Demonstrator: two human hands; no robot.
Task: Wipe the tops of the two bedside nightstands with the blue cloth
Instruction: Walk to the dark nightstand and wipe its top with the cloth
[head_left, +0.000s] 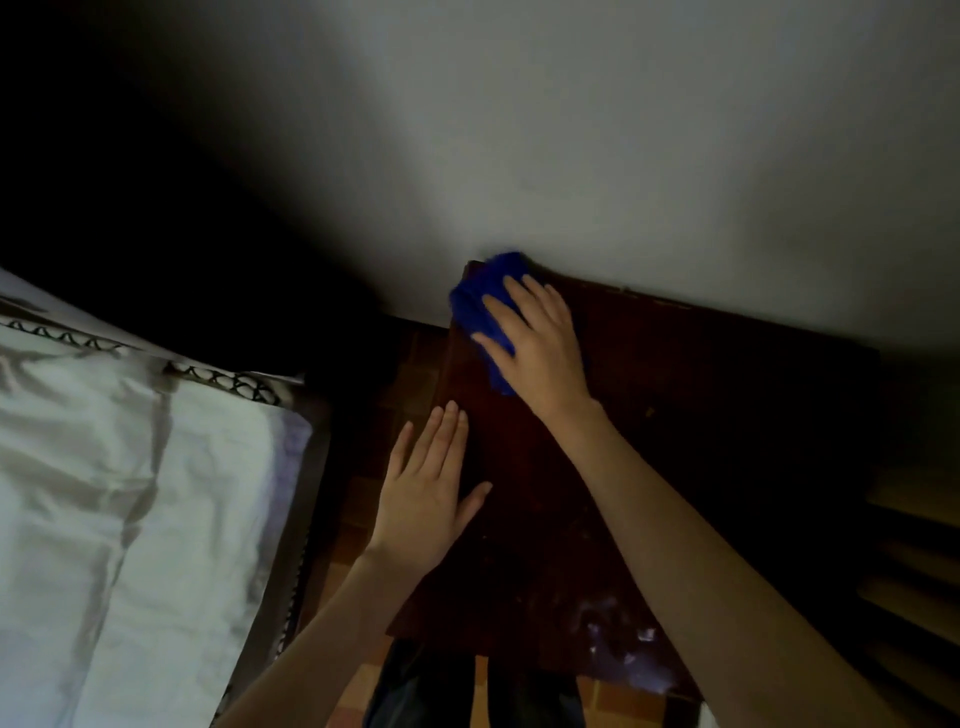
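Head view: the right hand (540, 348) presses the blue cloth (478, 306) onto the far left corner of the dark nightstand worktop (675, 415), by the wall (571, 130). Its grip is spread flat and hides much of the cloth. The left hand (431, 493) lies flat on the left edge, fingers straight. Shadow swallows the worktop's right side. Pale smudges (618, 634) near the front are hard to make out.

Bunched, fuzzy bright-blue cloth (467, 306) is lying crumpled on far-left corner of dark reddish-brown wooden nightstand top (524, 545), reaching its left edge. Nightstand top is sitting flat in dim light, showing pale dusty smudges near front edge.
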